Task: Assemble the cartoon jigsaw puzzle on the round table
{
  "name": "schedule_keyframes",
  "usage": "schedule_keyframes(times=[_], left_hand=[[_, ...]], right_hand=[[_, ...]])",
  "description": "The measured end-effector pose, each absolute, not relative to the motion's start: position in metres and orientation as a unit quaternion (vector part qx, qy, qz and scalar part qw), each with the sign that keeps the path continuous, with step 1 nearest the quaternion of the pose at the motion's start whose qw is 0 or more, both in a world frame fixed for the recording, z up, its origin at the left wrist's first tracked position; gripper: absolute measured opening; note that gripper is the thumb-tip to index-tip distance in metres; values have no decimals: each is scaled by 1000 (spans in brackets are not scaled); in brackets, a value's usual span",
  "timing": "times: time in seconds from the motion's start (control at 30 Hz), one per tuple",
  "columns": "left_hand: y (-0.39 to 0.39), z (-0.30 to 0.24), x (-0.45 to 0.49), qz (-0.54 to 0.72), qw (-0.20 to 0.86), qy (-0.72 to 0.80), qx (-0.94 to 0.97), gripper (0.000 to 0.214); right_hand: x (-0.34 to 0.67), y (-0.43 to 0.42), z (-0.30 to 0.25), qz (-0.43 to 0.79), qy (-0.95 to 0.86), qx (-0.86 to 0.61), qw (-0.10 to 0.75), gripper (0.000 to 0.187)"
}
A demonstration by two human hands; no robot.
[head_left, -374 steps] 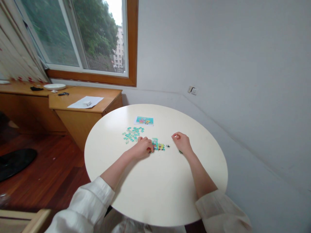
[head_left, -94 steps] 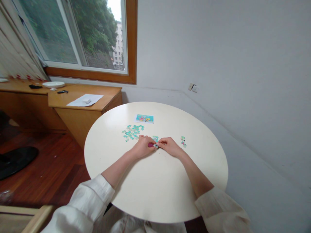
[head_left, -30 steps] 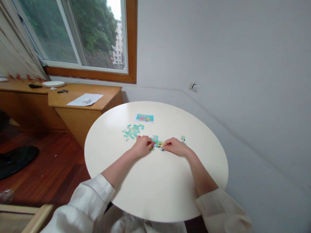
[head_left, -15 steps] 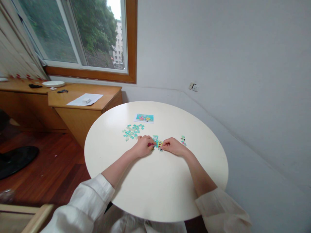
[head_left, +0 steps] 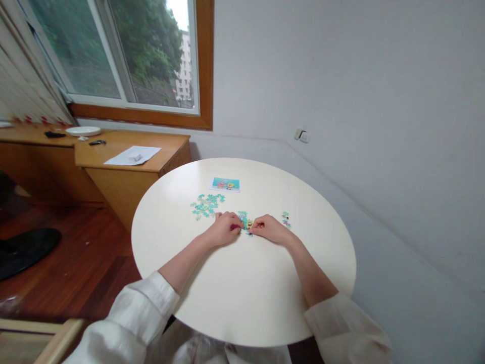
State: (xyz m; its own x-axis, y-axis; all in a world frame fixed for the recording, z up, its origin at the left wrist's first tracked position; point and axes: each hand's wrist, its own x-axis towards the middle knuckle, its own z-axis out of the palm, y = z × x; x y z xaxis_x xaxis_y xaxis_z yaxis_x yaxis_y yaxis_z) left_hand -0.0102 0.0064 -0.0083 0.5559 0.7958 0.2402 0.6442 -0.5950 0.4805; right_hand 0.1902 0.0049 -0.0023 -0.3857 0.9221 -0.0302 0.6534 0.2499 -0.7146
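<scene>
A partly joined jigsaw puzzle (head_left: 243, 217) with a yellow cartoon figure lies flat on the round table, between my two hands. My left hand (head_left: 224, 228) is curled at its left side, with fingertips on the pieces. From the right, my right hand (head_left: 270, 228) pinches the puzzle's edge at a piece by the yellow figure; the fingers partly hide that piece. Beyond my left hand spreads a pile of loose teal puzzle pieces (head_left: 207, 206). A few more puzzle pieces (head_left: 285, 219) lie just past my right hand.
A teal picture card (head_left: 225, 185) with cartoon figures lies at the back of the white round table (head_left: 242, 293). To the left stands a wooden desk (head_left: 174, 151) with a paper sheet (head_left: 132, 155) and a white plate (head_left: 83, 131). The wall runs along the right.
Both hands stay at the puzzle, with only a very slight shift of the right fingers and the pieces between them. The loose pieces and the card have not moved.
</scene>
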Motion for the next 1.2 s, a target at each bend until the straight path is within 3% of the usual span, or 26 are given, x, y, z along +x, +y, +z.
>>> schedule_keyframes(times=[0.93, 1.2], left_hand=[[5, -4, -10, 213, 187, 414, 865, 16], [5, -4, -10, 201, 180, 392, 880, 33]], right_hand=[[188, 4, -3, 344, -757, -501, 240, 24], [188, 1, 1, 368, -778, -463, 211, 19]])
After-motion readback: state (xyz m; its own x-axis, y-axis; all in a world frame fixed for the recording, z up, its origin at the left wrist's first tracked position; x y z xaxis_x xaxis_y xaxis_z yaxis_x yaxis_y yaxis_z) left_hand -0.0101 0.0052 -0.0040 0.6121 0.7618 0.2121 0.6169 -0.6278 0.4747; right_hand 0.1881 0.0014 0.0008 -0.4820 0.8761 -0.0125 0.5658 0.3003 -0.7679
